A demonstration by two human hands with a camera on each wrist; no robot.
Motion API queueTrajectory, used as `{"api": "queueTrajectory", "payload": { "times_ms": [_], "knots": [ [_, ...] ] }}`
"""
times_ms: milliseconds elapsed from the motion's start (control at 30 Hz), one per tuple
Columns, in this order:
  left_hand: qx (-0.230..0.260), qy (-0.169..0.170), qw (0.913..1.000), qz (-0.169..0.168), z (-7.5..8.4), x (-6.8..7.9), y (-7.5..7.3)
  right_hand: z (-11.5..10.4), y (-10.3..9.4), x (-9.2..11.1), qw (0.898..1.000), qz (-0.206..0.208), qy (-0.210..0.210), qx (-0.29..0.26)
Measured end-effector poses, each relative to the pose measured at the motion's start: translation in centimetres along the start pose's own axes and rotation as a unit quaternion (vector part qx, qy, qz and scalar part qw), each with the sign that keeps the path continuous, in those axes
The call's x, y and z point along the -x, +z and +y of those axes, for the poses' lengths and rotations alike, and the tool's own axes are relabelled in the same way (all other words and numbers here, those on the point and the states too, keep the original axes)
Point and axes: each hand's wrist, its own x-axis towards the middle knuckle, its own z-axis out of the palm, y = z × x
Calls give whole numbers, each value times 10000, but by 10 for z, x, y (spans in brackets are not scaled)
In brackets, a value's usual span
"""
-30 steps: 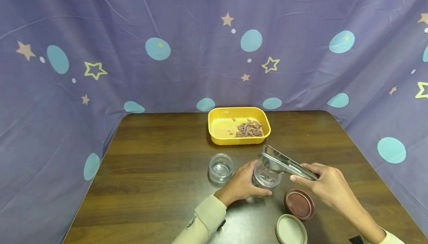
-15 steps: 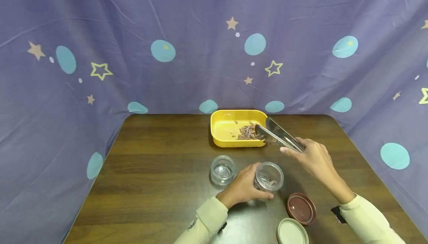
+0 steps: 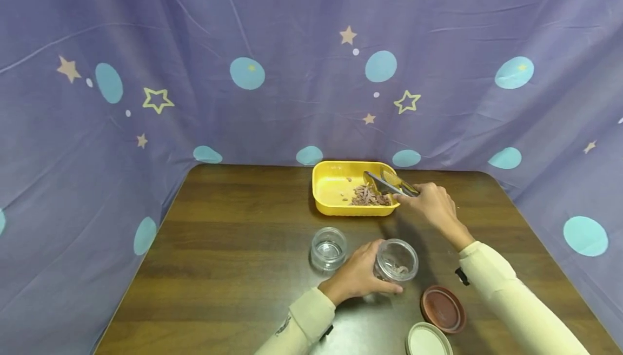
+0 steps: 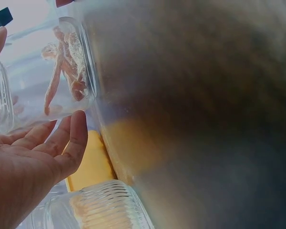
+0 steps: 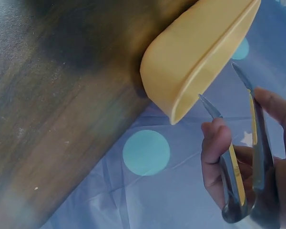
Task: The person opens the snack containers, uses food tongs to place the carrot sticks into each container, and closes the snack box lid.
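My left hand [image 3: 357, 275] grips a clear jar [image 3: 398, 260] around its side, tilted slightly on the table. A few brownish strips [image 4: 62, 71] lie inside it, at its bottom. With my right hand [image 3: 433, 207] I hold metal tongs [image 5: 258, 143], their arms spread apart, over the right end of a yellow tray [image 3: 331, 210]. Brown strip-like pieces [image 3: 365, 195] are heaped in the tray's right half, near the tong tips. In the right wrist view the tray's wall hides the pieces, and I see nothing between the tips.
A second clear jar [image 3: 328, 249] stands just left of my left hand. A reddish-brown lid [image 3: 443, 309] and a pale lid with a rim [image 3: 428, 341] lie at the front right of the wooden table [image 3: 219, 257]. A patterned purple curtain [image 3: 272, 117] hangs behind.
My right hand has carried the tongs from above the held jar, up and away to the yellow tray. Strips show in the jar's bottom. My left hand keeps its hold.
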Motion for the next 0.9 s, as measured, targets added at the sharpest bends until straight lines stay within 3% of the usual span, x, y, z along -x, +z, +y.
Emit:
{"api": "queueTrajectory", "payload": {
  "times_ms": [267,667,900],
  "knots": [
    [-17,-14,10000,-2,0,0,1,-1,9,-13,9995,-257,103,128],
    [-144,3,9999,37,2,1,1,-19,24,-30,9939,-480,251,960],
    [-152,35,9999,28,0,1,1,-26,29,-31,9934,-599,300,935]
  ]
}}
